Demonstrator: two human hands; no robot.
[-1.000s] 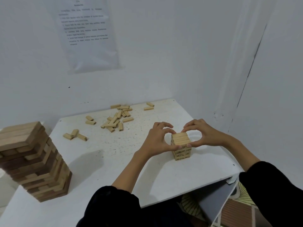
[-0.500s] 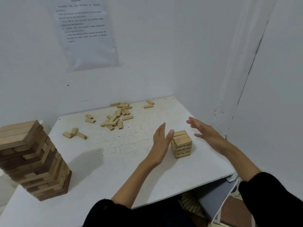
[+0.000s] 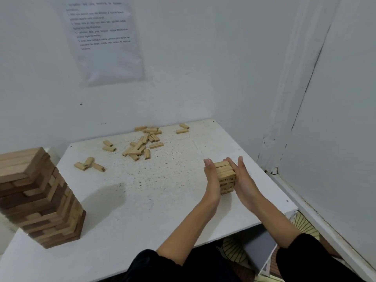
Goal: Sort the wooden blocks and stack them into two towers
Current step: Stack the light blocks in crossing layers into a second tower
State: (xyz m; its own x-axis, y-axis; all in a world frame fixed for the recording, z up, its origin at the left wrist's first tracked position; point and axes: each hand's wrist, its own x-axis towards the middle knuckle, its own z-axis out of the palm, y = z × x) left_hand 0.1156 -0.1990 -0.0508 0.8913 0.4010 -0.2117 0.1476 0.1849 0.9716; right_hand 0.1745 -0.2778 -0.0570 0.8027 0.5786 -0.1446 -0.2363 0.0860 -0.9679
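A small tower of light wooden blocks (image 3: 225,176) stands near the right edge of the white table (image 3: 154,200). My left hand (image 3: 211,177) presses flat against its left side and my right hand (image 3: 243,178) presses flat against its right side, fingers straight. A tall tower of larger, darker blocks (image 3: 34,196) stands at the left. Several small loose blocks (image 3: 141,145) lie scattered at the back of the table, with a few more (image 3: 89,165) at the back left.
White walls close in behind and to the right. A printed paper sheet (image 3: 103,37) hangs on the back wall. The table's right corner (image 3: 293,210) ends near the wall, with floor items below it.
My hands opened away from the small tower half a second ago, then closed in again. Both palms now press its sides, where a second ago the fingers curled around its top.
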